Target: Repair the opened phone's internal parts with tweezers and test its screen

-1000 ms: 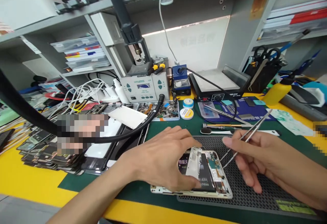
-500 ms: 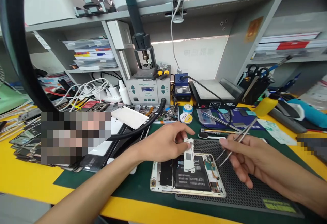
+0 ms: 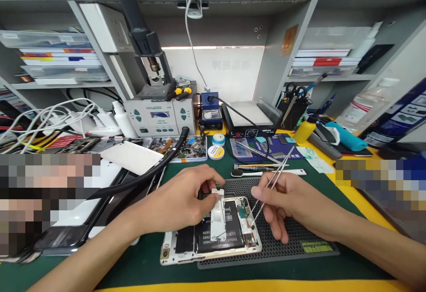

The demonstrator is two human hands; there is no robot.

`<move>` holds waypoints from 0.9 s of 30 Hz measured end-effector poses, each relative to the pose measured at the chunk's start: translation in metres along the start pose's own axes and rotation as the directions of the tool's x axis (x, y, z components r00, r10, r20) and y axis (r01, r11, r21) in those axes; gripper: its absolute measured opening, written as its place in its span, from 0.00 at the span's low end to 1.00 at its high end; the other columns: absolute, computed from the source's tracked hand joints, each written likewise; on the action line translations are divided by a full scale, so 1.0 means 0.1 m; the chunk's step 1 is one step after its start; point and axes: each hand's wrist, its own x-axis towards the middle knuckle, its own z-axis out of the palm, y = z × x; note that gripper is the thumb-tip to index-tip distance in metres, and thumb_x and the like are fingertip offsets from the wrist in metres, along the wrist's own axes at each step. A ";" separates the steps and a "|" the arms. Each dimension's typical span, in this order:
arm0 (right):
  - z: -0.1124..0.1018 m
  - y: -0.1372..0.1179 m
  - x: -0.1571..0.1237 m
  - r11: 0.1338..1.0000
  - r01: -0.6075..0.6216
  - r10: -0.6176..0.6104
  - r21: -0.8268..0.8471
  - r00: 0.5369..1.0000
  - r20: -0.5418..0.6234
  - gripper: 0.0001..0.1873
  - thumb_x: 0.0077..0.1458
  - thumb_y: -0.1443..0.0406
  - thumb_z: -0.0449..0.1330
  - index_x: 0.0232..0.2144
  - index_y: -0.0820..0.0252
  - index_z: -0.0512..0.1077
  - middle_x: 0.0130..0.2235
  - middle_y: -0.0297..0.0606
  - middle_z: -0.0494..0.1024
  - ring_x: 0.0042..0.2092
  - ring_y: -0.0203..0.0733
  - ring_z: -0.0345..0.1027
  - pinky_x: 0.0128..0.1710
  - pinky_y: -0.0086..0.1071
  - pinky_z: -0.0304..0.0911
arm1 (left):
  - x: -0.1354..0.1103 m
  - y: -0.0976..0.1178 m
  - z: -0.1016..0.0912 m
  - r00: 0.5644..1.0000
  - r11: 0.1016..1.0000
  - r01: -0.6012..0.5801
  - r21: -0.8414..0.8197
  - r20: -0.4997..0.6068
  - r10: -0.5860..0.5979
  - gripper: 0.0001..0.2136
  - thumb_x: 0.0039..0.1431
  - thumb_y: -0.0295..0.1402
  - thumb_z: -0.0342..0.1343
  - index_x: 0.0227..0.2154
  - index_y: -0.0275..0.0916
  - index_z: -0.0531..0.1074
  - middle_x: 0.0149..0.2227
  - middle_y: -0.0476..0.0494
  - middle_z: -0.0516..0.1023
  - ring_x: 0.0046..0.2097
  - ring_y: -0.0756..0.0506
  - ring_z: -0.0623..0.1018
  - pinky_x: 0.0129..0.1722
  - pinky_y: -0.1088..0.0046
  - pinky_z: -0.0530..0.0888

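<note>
White plate [image 3: 218, 221], its 12 o'clock end pinched by the left hand [image 3: 188, 196], spans 12-to-6 over the opened phone [image 3: 234, 236], itself lying roughly 9-to-3; the right hand [image 3: 284, 196] grips tweezers [image 3: 272, 186] pointing toward 7 o'clock.

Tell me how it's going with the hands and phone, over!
Left hand holding white bracket over battery of opened phone. Right hand gripping tweezers, tips at phone's right end. Phone partly on perforated mat. Bracket hiding some battery.
</note>
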 end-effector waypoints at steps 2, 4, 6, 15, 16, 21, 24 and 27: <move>0.01 0.00 -0.02 1.000 0.002 -0.002 -0.015 1.000 0.020 0.18 0.59 0.58 0.71 0.28 0.59 0.68 0.20 0.31 0.79 0.18 0.35 0.74 0.17 0.23 0.72 | -0.01 0.01 0.01 1.000 0.999 -0.016 0.047 0.007 0.016 0.09 0.68 0.37 0.55 0.47 0.45 0.74 0.42 0.49 0.76 0.39 0.46 0.76 0.39 0.67 0.71; 0.02 0.01 -0.03 0.999 0.006 -0.005 -0.032 0.999 0.035 0.18 0.58 0.58 0.72 0.27 0.59 0.68 0.20 0.31 0.79 0.18 0.35 0.74 0.17 0.23 0.72 | -0.03 0.03 0.03 0.999 0.996 -0.046 0.081 0.010 0.046 0.09 0.69 0.35 0.53 0.49 0.44 0.73 0.44 0.48 0.74 0.36 0.48 0.74 0.38 0.67 0.71; 0.03 0.01 -0.02 0.999 0.006 -0.004 -0.048 0.999 0.038 0.19 0.58 0.57 0.71 0.26 0.59 0.68 0.19 0.31 0.79 0.18 0.34 0.73 0.17 0.23 0.71 | -0.06 0.06 0.06 0.995 0.991 -0.097 0.097 0.004 0.097 0.08 0.69 0.33 0.52 0.47 0.43 0.74 0.47 0.46 0.72 0.39 0.48 0.74 0.40 0.67 0.71; 0.03 0.04 -0.01 0.994 -0.023 0.027 -0.104 0.999 0.029 0.25 0.59 0.52 0.68 0.20 0.61 0.69 0.16 0.35 0.77 0.15 0.33 0.70 0.15 0.21 0.67 | -0.26 0.28 0.24 0.885 0.857 -0.461 0.232 0.051 0.462 0.12 0.65 0.20 0.50 0.36 0.39 0.77 0.37 0.46 0.73 0.41 0.46 0.70 0.49 0.64 0.72; 0.04 0.03 -0.02 0.994 -0.025 0.027 -0.106 0.999 0.024 0.24 0.59 0.52 0.69 0.21 0.60 0.68 0.16 0.33 0.76 0.15 0.33 0.70 0.15 0.22 0.67 | -0.26 0.27 0.25 0.877 0.845 -0.477 0.243 0.065 0.476 0.11 0.65 0.19 0.51 0.34 0.39 0.76 0.38 0.46 0.74 0.42 0.45 0.71 0.50 0.64 0.72; 0.11 -0.02 -0.09 0.988 -0.038 0.036 -0.152 0.999 -0.019 0.20 0.60 0.55 0.69 0.26 0.57 0.65 0.18 0.27 0.75 0.17 0.31 0.69 0.16 0.19 0.64 | -0.20 0.19 0.33 0.838 0.792 -0.538 0.287 0.085 0.539 0.11 0.61 0.20 0.53 0.40 0.41 0.76 0.42 0.45 0.75 0.46 0.43 0.75 0.53 0.62 0.75; 0.13 -0.03 -0.11 0.983 -0.049 0.044 -0.179 0.998 -0.036 0.20 0.60 0.54 0.68 0.27 0.57 0.64 0.18 0.26 0.75 0.17 0.30 0.69 0.17 0.19 0.64 | -0.16 0.22 0.35 0.855 0.785 -0.509 0.353 0.101 0.509 0.10 0.63 0.26 0.52 0.39 0.41 0.78 0.40 0.42 0.77 0.43 0.41 0.76 0.48 0.58 0.78; 0.11 -0.02 -0.12 0.978 -0.056 0.049 -0.200 0.998 -0.038 0.21 0.62 0.53 0.67 0.27 0.57 0.64 0.18 0.27 0.75 0.18 0.31 0.69 0.17 0.20 0.64 | -0.15 0.24 0.34 0.829 0.765 -0.537 0.356 0.053 0.557 0.12 0.65 0.26 0.50 0.39 0.42 0.79 0.37 0.42 0.78 0.40 0.42 0.77 0.44 0.61 0.79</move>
